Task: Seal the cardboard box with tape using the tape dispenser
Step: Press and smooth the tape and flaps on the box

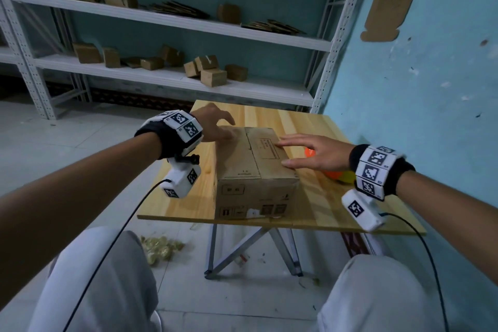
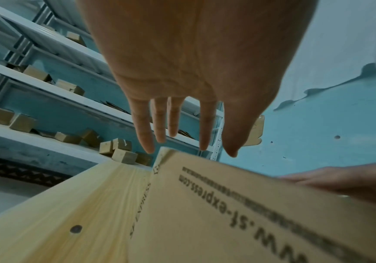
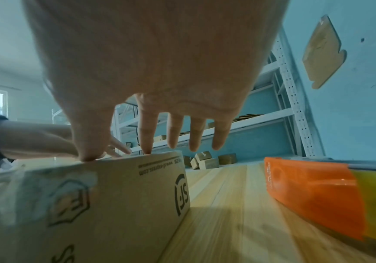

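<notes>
Both grips are spread and hold nothing. The right hand (image 1: 314, 152) lies flat, fingers straight and slightly fanned, with thumb and forefinger tip touching the right top edge of the cardboard box (image 1: 253, 170); the other fingers reach past the edge over the top. The left hand (image 1: 215, 122) hovers over the far left part of the top, fingers straight and loosely apart; whether they touch the cardboard I cannot tell.

Just beside the right hand, on the side away from the box, lies the tape dispenser (image 3: 313, 201), orange with a yellow part, resting on the tabletop (image 1: 310, 127) near the wall. Seen from the head, the right hand and wrist cover most of it. So the right hand is much the nearer one; the left has the whole box between it and the tool.

The box stands with its long axis running away from the person, its top flaps down and the middle seam running lengthwise. Both forearms reach forward, palms down. To my eye no fresh tape crosses the seam yet.
</notes>
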### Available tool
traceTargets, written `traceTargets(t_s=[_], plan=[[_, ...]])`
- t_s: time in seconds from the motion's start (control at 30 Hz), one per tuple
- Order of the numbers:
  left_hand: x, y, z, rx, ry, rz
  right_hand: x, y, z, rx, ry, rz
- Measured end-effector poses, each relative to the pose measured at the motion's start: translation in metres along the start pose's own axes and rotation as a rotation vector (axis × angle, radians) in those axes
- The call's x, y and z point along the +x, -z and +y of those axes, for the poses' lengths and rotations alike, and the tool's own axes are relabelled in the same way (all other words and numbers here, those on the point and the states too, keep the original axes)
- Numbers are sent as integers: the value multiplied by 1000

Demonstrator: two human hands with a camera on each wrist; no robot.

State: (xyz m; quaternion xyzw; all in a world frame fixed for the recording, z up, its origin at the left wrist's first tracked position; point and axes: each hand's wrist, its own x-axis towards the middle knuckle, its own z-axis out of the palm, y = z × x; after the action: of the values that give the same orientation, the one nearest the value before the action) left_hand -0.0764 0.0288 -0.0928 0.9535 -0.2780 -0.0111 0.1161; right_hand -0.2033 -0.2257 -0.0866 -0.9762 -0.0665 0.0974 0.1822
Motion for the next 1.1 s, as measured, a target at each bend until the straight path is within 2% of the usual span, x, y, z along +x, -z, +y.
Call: traceTargets(t_s=[0.17,0.5,0.63,0.83,1.1], plan=[[-21,4,10,19,-3,7,-7,-7,-9,-7,-62,42],[-38,-13,56,-54,-122,-27,22,-33,-26,25,-116,271],[-30,-29,54,-96,-151,19,30,-33,-21,211,-59,345],[-9,-39,44,-154,-126,110,40,-41,-4,383,63,363],[11,-50,38,-154,-113,201,59,-45,15,522,102,266]])
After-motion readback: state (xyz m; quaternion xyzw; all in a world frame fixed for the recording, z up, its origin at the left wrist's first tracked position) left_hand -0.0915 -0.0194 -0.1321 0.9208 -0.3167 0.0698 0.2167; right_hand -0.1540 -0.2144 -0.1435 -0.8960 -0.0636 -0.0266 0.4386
